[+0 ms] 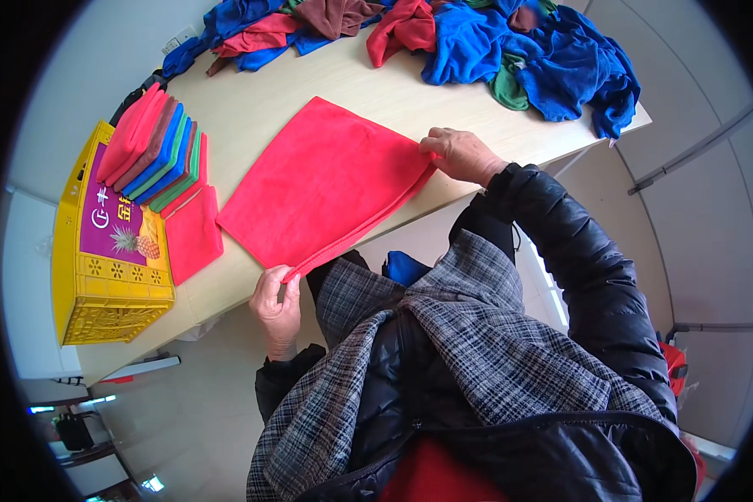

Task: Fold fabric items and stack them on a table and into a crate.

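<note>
The cloth lay on the desk, ahead of both hands and away from the body, with its near edge strung between the fingers. Its long axis ran slantwise, from near left by the left hand up to far right by the right hand. The left fingers pinched the near-left corner, thumb against fingers; the right fingers pinched the corner at the other end. Neither hand was nearer to the cloth, since both touched it; the left was the closer to the crate and the right to the heap. The near edge showed more than one layer and sat along the desk's front edge; whether it hung over could not be told.

By count: two hands, one spread cloth in red, one crate in yellow at the desk's left end, and one folded cloth, also red, lying flat just beside the spread one's left corner. There was one stack in front of the crate, in bands of red, brown, blue and green, perhaps eight, pressed too tightly to count surely. The heap, crumpled along the far side in the same four colours, overlapped too much to number.
</note>
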Available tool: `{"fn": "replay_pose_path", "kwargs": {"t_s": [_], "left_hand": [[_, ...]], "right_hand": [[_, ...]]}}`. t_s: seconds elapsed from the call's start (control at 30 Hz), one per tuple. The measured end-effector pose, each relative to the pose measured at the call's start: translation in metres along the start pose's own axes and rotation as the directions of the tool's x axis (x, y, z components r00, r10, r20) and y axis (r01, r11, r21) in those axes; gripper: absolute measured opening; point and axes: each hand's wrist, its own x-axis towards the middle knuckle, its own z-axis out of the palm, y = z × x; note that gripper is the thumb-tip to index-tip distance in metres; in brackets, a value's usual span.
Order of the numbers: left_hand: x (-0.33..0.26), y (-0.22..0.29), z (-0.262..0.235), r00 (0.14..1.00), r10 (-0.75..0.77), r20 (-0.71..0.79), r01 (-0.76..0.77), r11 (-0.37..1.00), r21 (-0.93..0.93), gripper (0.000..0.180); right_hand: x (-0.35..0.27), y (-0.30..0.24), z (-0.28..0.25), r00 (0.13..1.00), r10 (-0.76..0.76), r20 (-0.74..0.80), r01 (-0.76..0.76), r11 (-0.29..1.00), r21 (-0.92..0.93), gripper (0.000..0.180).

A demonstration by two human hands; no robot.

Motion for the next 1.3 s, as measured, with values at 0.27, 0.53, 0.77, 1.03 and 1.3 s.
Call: {"fn": "replay_pose_path", "kwargs": {"t_s": [0.27, 0.53, 0.77, 1.03, 1.3], "left_hand": [[0.000, 0.001, 0.000, 1.000, -0.005, 0.004, 0.005, 1.000, 0.004, 0.014], [0.004, 0.000, 0.002, 1.000, 0.001, -0.008, -0.001, 1.000, 0.002, 0.014], [0.002, 0.001, -0.006, 0.998, -0.031, -0.046, 0.031, 1.000, 0.000, 0.013], [0.013, 0.017, -0.020, 0.992, -0.104, -0.073, 0.103, 0.995, -0.020, 0.010], [0.057, 0.004, -0.060, 0.979, -0.122, -0.161, 0.104, 0.988, -0.117, 0.011]], "right_hand": [[0.000, 0.003, -0.004, 1.000, -0.016, -0.017, 0.016, 1.000, -0.004, 0.013], [-0.016, 0.009, -0.009, 0.995, -0.095, 0.024, 0.097, 0.992, -0.080, 0.015], [-0.027, -0.004, -0.025, 0.987, -0.134, 0.089, 0.137, 0.990, -0.030, 0.017], [-0.020, 0.002, -0.004, 0.990, -0.103, 0.098, 0.109, 0.992, -0.059, 0.014], [0.010, -0.011, -0.050, 0.995, -0.046, -0.084, 0.066, 0.967, 0.246, 0.009]]}}
